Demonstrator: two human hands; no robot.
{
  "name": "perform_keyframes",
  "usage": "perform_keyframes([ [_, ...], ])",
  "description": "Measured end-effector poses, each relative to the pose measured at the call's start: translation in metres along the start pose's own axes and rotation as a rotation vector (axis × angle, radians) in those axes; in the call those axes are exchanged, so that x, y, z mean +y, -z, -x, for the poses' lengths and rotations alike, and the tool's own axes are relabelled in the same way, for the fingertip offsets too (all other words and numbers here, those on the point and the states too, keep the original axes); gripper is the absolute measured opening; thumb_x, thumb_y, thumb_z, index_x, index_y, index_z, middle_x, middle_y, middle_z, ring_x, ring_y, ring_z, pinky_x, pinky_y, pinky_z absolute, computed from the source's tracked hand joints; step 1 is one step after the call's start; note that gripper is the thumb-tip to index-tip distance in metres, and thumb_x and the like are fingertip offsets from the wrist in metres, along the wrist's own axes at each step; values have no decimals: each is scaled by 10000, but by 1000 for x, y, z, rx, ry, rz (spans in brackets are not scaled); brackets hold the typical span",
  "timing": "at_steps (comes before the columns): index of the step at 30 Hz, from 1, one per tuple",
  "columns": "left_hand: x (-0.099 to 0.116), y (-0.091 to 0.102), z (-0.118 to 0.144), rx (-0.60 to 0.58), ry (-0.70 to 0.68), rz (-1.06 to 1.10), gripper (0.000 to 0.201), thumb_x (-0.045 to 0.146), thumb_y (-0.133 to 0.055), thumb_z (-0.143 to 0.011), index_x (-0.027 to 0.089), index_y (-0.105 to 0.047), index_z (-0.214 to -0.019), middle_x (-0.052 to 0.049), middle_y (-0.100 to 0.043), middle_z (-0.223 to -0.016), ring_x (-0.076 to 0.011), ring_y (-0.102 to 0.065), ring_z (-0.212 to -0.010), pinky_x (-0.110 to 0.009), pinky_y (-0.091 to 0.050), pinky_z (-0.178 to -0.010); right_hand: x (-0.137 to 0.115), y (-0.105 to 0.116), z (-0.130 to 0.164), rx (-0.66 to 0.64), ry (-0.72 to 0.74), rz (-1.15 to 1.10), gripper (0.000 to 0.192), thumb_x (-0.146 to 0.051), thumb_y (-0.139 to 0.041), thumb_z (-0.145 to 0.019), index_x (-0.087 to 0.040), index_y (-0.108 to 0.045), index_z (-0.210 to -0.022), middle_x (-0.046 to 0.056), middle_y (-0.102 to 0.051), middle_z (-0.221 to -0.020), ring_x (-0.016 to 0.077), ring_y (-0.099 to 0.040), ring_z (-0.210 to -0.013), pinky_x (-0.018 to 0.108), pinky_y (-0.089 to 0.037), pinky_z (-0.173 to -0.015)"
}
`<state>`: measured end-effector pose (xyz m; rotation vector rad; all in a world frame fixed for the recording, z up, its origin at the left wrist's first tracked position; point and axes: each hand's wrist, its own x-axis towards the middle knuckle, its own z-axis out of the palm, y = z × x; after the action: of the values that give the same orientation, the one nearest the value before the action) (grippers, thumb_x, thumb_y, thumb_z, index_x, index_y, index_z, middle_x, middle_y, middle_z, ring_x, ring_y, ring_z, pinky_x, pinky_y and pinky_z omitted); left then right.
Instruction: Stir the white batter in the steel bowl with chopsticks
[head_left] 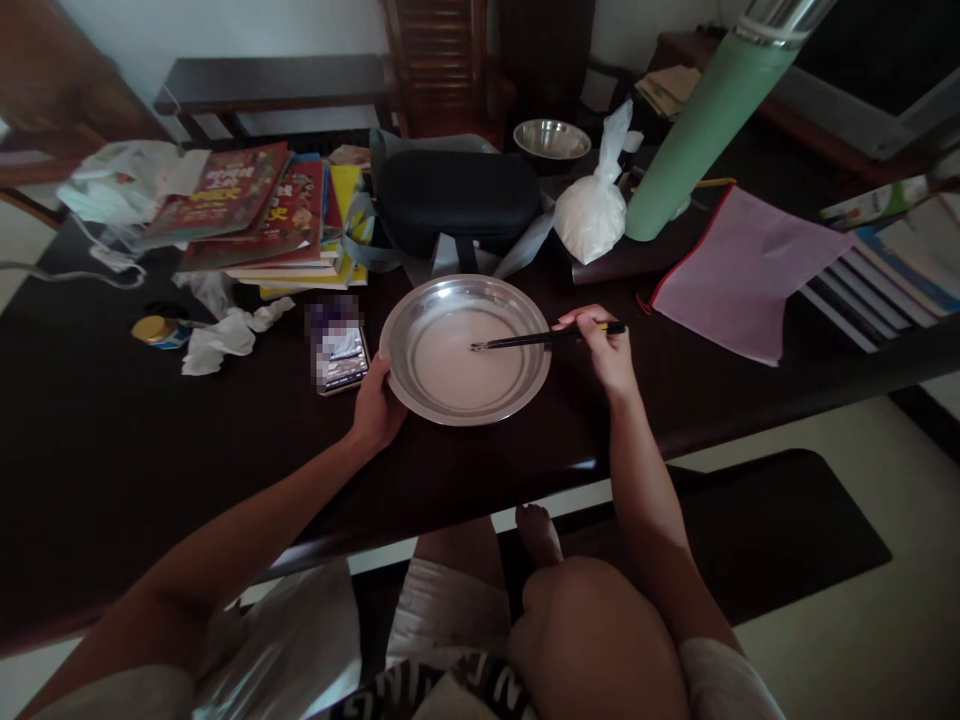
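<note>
Pan (pixel 420 385), round steel, sits on dark table (pixel 112 440) directly before the person, filled with pale liquid, possibly batter. Left hand (pixel 377 405) grips the near-left rim, fingers curled onto it, steadying. Right hand (pixel 607 350) pinches dark chopsticks (pixel 525 341) near their upper end; tips dip into the liquid right of centre. Phone (pixel 339 348) lies just left of pan, white bag (pixel 592 210) behind it. Step in hand, by my reading: stirring the mix. Further stirring calls for a firm rim hold and low tips, lest liquid slop over.
</note>
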<state>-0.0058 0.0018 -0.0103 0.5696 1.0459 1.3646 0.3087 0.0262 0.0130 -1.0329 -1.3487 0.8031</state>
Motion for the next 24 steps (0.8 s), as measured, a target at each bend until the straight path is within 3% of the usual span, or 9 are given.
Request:
perform_keyframes([
  [2, 0, 0, 0, -4, -1, 3, 263, 408, -755, -767, 229, -694, -950, -46, -783, -1058, -348, -653, -1246, -463, -568, -1031, 1, 0, 0, 49, -2, -53, 375, -618, -668, -900, -263, -753, -809, -23, -746, -738, 158, -743, -710, 321, -590, -714],
  [7, 0, -2, 0, 7, -4, -1, 254, 412, -750, -754, 231, -688, -921, -46, -784, -1080, -357, -646, -1259, -466, -571, -1030, 0, -1, 2, -108, -35, 31, 363, -618, -675, -894, -270, -775, -858, 2, -778, -813, 180, -756, -814, 324, -590, -719],
  [12, 2, -3, 2, -1, -3, -9, 260, 414, -756, -738, 235, -678, -910, -48, -783, -1055, -364, -640, -1266, -469, -566, -1036, 0, 0, 1, 48, 5, -11, 383, -637, -657, -897, -272, -749, -826, -17, -749, -759, 169, -751, -736, 341, -600, -748],
  [18, 1, -2, 1, 9, -1, -17, 257, 412, -752, -739, 233, -679, -909, -52, -778, -1040, -369, -635, -1269, -473, -566, -1035, 0, 0, 2, -118, -38, 61, 399, -648, -661, -888, -263, -762, -857, 9, -776, -822, 191, -761, -827, 339, -600, -726],
  [22, 1, -2, 1, -7, -8, -5, 242, 403, -744, -759, 232, -687, -920, -52, -779, -1067, -360, -638, -1261, -467, -566, -1026, 0, 0, 1, 32, 5, 21, 378, -630, -645, -910, -272, -750, -847, -12, -748, -770, 179, -755, -771, 354, -607, -766],
  [24, 1, -2, 1, -8, -4, 0, 243, 394, -737, -765, 230, -692, -939, -53, -778, -1083, -355, -639, -1257, -462, -565, -1023, 0, 0, 1, 15, -1, -21, 374, -621, -646, -914, -271, -747, -827, -20, -730, -727, 169, -743, -713, 356, -614, -771],
])
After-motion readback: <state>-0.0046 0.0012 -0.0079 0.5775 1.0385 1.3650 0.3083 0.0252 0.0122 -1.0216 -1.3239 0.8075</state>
